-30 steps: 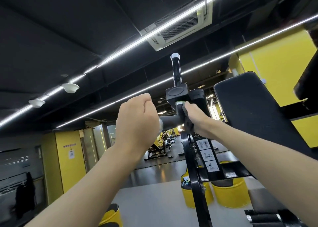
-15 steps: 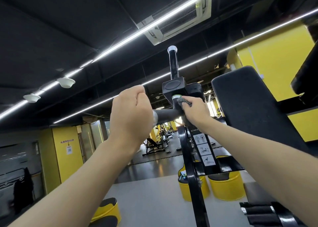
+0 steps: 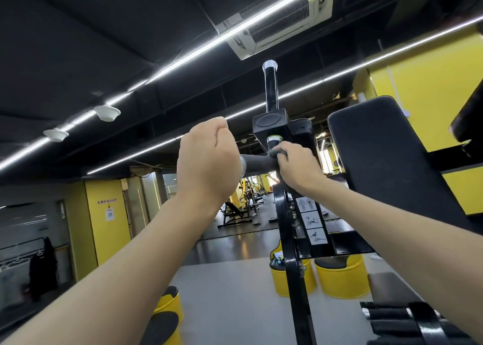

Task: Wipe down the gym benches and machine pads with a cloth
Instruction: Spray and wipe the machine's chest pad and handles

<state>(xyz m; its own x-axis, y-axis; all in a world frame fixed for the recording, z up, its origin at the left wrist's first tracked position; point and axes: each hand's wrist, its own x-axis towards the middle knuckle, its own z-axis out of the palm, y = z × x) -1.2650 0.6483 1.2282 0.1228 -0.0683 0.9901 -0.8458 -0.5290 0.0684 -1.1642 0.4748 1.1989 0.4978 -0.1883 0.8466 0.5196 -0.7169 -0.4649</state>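
The room is a gym with a black ceiling, white light strips [image 3: 183, 57] and yellow walls [image 3: 423, 88]; a grey floor lies below.

Nearest, two bare forearms reach up and forward from the bottom edge; at lower right lies a stack of black weights [image 3: 392, 318].

The left hand [image 3: 207, 161] is a fist at the left end of the bar [image 3: 258, 164], its back to the camera; the fingers are curled, but whether they clamp the bar cannot be told, as the hand hides them.

The right hand [image 3: 298, 164] is at the right end of the bar, where it meets the frame [image 3: 292, 266]; its fingers are clamped on a dark grey cloth [image 3: 274, 153]; the cloth is pressed against the bar, just under a silver collar [image 3: 273, 138].

Above the collar sits a black block [image 3: 270, 125]; a black post [image 3: 271, 88] rises from it, upright.

A black pad [image 3: 379, 156] stands tilted, just right of the right hand.

A strip of exercise labels [image 3: 312, 221] is fixed to the frame; beyond its foot stand yellow stools [image 3: 342, 279] with black tops.

Far back, other machines [image 3: 235, 211] stand on a dark floor; overhead, a vent [image 3: 282, 17] is set in the ceiling.
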